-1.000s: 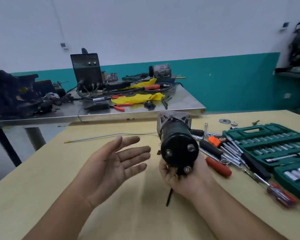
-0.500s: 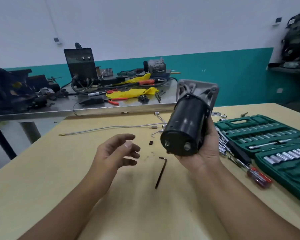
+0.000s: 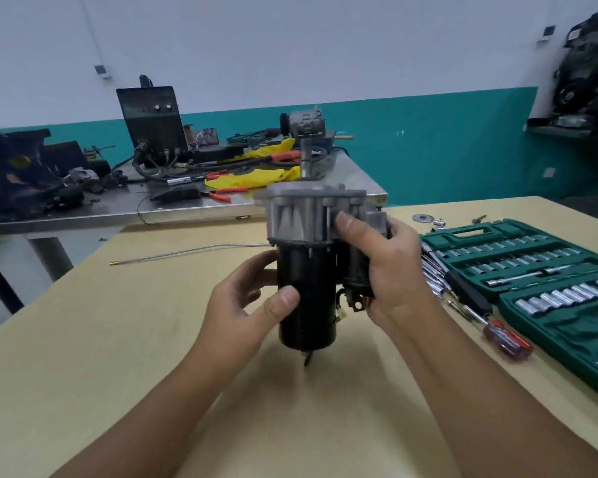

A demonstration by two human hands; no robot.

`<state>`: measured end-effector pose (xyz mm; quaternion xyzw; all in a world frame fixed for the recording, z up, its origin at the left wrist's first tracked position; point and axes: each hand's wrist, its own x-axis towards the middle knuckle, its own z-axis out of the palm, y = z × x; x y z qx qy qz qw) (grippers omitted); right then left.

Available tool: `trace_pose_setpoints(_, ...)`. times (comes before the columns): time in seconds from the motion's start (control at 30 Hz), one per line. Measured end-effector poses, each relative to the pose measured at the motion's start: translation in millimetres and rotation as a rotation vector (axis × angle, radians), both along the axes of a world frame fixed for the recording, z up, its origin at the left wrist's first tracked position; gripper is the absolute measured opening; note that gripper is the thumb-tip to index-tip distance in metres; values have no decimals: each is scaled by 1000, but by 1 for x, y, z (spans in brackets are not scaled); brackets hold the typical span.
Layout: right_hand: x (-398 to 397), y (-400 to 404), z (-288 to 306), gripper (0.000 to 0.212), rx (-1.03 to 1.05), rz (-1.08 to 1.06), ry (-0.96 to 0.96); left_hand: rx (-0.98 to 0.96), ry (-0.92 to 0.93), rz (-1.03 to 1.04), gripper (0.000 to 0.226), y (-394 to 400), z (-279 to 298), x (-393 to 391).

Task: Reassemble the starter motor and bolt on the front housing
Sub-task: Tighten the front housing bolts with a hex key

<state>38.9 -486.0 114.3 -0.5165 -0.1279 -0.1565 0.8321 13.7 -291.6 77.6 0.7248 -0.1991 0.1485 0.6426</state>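
From the head camera, the starter motor (image 3: 308, 288) stands upright over the middle of the yellow table (image 3: 83, 357), black barrel down and grey metal housing (image 3: 304, 215) on top, with a thin shaft (image 3: 305, 157) rising from the housing. Its base is at the tabletop, though whether it actually rests there is hard to tell. The left hand (image 3: 249, 305) grips the black barrel from the left, thumb across the front and fingers curled round the far side. The right hand (image 3: 390, 274) holds the right side, wrapped round the smaller cylinder beside the barrel, thumb pressed against the lower edge of the grey housing. A dark thin tool tip (image 3: 307, 360) pokes out from under the motor.

To the right lies an open green socket set (image 3: 539, 267), with a red-handled screwdriver (image 3: 501, 339) and loose wrenches (image 3: 435, 274) just beside it. A long thin rod (image 3: 187, 251) lies on the table behind the left hand. Further back, a steel bench (image 3: 187, 208) carries a black box (image 3: 152, 119), yellow cloth (image 3: 252, 177) and red-handled pliers (image 3: 221, 193).
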Motion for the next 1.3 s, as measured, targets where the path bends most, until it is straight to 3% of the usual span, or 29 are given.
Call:
trace_pose_setpoints(0.1,-6,10,0,42,-137,-152,-157,-81,-58,-41,85,-16,5,-2)
trace_pose_setpoints(0.2,-12,22,-1,44,-139,-203,-195,-223,-69,-61,92,-32,11,0)
trace_pose_setpoints(0.33,-21,18,3,38,-205,-249,-421,-162,-249,-36,44,-30,16,5)
trace_pose_setpoints(0.43,-23,13,2,53,-327,-314,-617,-75,-404,-35,21,-23,14,3)
trace_pose_setpoints(0.57,-19,17,-2,61,-354,-387,-584,52,-550,208,63,-15,21,2)
trace_pose_setpoints(0.7,-14,28,-6,49,-302,-361,-504,118,-589,236,58,-12,27,1)
trace_pose_setpoints(0.83,-12,32,-8,46,-284,-319,-471,138,-652,307,67,-7,24,3)
trace_pose_setpoints(1.1,-18,33,-10,59,-264,-126,-414,-209,-324,141,48,-14,9,4)
trace_pose_setpoints(1.3,-22,37,-18,52,-430,-65,-317,-588,282,33,71,-16,17,4)
